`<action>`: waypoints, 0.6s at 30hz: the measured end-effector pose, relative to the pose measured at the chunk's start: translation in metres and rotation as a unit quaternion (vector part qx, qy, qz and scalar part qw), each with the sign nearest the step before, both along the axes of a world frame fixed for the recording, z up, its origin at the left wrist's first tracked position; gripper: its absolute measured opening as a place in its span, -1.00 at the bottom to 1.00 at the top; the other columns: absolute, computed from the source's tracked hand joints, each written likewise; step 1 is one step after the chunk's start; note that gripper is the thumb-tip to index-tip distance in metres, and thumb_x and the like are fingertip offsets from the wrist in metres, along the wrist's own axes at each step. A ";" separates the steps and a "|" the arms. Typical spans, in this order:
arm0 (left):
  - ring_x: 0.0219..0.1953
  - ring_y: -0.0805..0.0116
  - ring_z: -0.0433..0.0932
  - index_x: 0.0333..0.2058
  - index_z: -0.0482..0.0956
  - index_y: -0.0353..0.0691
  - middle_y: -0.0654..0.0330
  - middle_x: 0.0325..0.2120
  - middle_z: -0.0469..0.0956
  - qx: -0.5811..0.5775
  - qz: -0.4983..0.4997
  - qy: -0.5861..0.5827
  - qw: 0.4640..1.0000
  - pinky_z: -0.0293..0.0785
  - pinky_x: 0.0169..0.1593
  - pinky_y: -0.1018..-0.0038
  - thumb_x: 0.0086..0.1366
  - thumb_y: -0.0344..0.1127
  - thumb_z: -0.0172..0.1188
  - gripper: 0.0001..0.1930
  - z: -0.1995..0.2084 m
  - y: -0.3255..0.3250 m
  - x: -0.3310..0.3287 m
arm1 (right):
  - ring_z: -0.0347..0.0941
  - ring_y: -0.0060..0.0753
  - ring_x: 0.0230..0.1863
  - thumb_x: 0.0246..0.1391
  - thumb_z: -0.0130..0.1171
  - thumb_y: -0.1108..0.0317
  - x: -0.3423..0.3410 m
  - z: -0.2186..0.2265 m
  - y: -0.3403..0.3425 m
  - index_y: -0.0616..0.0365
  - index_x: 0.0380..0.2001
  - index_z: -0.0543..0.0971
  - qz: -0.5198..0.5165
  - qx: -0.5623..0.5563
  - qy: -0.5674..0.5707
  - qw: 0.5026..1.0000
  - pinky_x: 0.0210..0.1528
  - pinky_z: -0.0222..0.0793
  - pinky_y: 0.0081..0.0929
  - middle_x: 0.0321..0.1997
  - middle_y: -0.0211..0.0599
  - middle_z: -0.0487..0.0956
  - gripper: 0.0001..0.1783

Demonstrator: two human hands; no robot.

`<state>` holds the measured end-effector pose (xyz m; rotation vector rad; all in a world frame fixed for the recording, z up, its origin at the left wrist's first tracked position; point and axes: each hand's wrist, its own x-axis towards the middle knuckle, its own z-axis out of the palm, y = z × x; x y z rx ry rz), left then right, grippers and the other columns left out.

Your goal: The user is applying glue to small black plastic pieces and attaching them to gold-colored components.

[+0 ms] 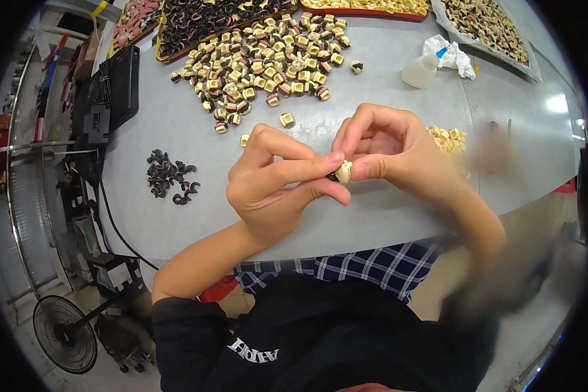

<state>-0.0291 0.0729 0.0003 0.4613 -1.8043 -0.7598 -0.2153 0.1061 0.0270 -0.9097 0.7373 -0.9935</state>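
A small cream-and-black moulded piece (344, 171) is pinched between my two hands above the grey table. My left hand (268, 179) grips its dark side with thumb and forefinger. The thumb and fingers of my right hand (398, 147) press on its cream side. To the left lies a small pile of black curved pieces (166, 175). Yellow square pieces (449, 138) lie beyond my right hand, partly covered by it. Past my hands spreads a large heap of assembled cream, black and pink pieces (268, 65), and one such piece (287, 119) sits nearer me.
Along the far edge stand trays of black parts (193, 29), yellow parts (372, 6) and mixed pieces (487, 29). A white squeeze bottle (419, 70) with a blue tip stands beside crumpled tissue (460, 62). A black device (114, 85) with cables is at the left edge.
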 end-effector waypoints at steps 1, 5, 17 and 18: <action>-0.47 0.49 0.31 -0.36 0.63 -0.12 0.36 -0.49 0.48 -0.009 0.009 -0.016 1.000 0.19 -0.48 0.63 -0.38 -0.35 0.45 -0.56 -0.001 0.000 0.001 | 0.41 -0.53 -0.20 -0.15 0.29 0.46 0.000 0.002 0.000 0.20 -0.39 0.42 -0.004 0.021 0.007 1.000 -0.12 0.35 -0.57 -0.27 -0.28 0.48 -0.74; -0.36 0.45 0.31 -0.33 0.64 -0.08 0.35 -0.38 0.48 -0.051 0.046 -0.034 0.997 0.22 -0.42 0.56 -0.38 -0.30 0.44 -0.54 -0.002 -0.003 -0.003 | 0.41 -0.55 -0.18 -0.18 0.32 0.43 0.003 0.004 0.001 0.18 -0.36 0.42 -0.003 0.034 -0.006 0.999 -0.12 0.34 -0.59 -0.28 -0.32 0.51 -0.70; -0.21 0.33 0.28 -0.36 0.65 0.00 0.32 -0.27 0.45 -0.166 0.104 -0.111 0.974 0.24 -0.26 0.49 -0.32 -0.24 0.41 -0.61 0.003 -0.008 -0.005 | 0.43 -0.51 -0.23 -0.16 0.29 0.47 0.003 -0.008 0.003 0.10 -0.27 0.12 -0.069 -0.042 -0.019 0.997 -0.15 0.35 -0.59 -0.33 -0.23 0.53 -0.47; -0.22 0.32 0.27 -0.38 0.66 0.03 0.37 -0.30 0.49 -0.192 0.113 -0.104 0.969 0.24 -0.30 0.51 -0.32 -0.23 0.40 -0.64 0.003 -0.008 -0.006 | 0.43 -0.51 -0.23 -0.16 0.29 0.47 0.003 -0.009 0.003 0.10 -0.27 0.12 -0.069 -0.039 -0.021 0.997 -0.15 0.35 -0.59 -0.33 -0.23 0.53 -0.47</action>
